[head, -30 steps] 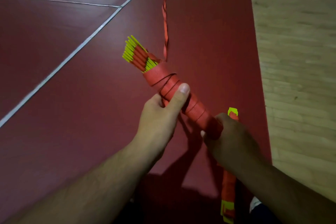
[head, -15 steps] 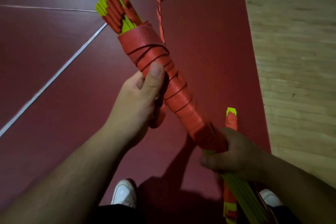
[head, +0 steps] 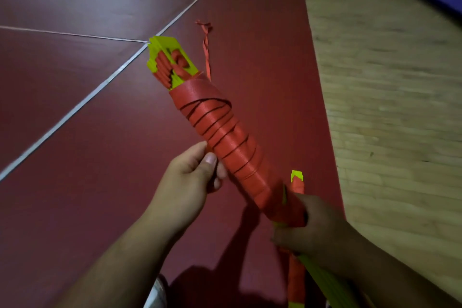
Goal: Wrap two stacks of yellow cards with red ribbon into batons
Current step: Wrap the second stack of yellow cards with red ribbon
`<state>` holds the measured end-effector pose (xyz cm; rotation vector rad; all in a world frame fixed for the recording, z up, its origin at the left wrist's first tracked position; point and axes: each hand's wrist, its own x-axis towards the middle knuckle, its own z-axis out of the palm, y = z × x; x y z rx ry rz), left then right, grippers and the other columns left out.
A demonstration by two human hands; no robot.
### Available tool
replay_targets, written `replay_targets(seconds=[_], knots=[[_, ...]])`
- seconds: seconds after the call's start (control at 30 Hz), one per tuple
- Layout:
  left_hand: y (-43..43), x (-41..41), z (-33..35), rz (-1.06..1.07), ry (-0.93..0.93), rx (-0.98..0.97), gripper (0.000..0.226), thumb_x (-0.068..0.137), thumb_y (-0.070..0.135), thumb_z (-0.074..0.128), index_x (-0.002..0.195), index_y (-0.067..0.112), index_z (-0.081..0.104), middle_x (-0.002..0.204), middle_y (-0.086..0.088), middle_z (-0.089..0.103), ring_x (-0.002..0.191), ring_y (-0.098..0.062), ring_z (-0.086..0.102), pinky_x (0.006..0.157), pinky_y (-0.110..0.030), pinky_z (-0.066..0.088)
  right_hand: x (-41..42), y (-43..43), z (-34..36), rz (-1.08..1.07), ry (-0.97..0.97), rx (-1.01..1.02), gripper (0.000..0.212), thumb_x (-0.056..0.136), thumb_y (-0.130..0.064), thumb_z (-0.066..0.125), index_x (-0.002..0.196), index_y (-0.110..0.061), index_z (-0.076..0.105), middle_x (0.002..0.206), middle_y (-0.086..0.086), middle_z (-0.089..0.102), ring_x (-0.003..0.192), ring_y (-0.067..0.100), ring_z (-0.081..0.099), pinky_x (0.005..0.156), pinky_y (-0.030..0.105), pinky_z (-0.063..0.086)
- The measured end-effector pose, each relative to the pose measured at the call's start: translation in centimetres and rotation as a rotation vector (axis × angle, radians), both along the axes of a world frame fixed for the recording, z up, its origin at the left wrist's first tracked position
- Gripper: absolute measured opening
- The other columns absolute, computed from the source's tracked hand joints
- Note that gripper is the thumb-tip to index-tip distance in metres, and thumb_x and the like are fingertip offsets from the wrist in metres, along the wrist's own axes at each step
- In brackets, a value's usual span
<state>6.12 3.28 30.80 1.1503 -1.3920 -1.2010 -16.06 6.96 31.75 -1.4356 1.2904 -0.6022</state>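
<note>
Wrapped baton (head: 250, 172) held over floor (head: 75, 157), long axis slanting from right hand (head: 307, 227), clenched round near end, up and away-left to yellow cards (head: 165, 50). Left hand (head: 190, 182) nearer middle, pinching red ribbon (head: 220, 130) at wrap's side. Just behind right hand, second baton (head: 296, 184).

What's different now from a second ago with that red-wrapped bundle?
The left hand took its thumb off the wrapped baton, slid down beside it and now seems to pinch the ribbon there. The baton came nearer the camera. The right hand kept its grip on the lower end; the second baton and loose ribbon strip stayed on the floor.
</note>
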Motion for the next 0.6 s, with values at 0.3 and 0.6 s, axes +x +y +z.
replay_targets(seconds=[0.3, 0.6], knots=[[2.5, 1.1, 0.0, -0.063, 0.271, 0.366, 0.02, 0.089, 0.027, 0.058, 0.077, 0.016, 0.045, 0.069, -0.005, 0.022, 0.05, -0.014, 0.017, 0.047, -0.026, 0.015, 0.8, -0.1, -2.8, 0.007, 0.07, 0.039, 0.025, 0.057, -0.032, 0.079, 0.07, -0.017, 0.064, 0.052, -0.001, 0.059, 0.046, 0.009, 0.054, 0.044, 0.021, 0.043], [0.6, 1.7, -2.0, 0.076, -0.229, 0.181, 0.039, 0.099, -0.011, 0.033, 0.095, 0.01, 0.065, 0.074, -0.001, 0.062, 0.074, -0.017, 0.057, 0.069, -0.02, 0.047, -0.3, -0.9, -4.3, -0.073, 0.231, -0.125, 0.025, 0.054, -0.047, 0.076, 0.073, -0.038, 0.064, 0.057, -0.01, 0.064, 0.048, 0.0, 0.052, 0.049, 0.019, 0.041]])
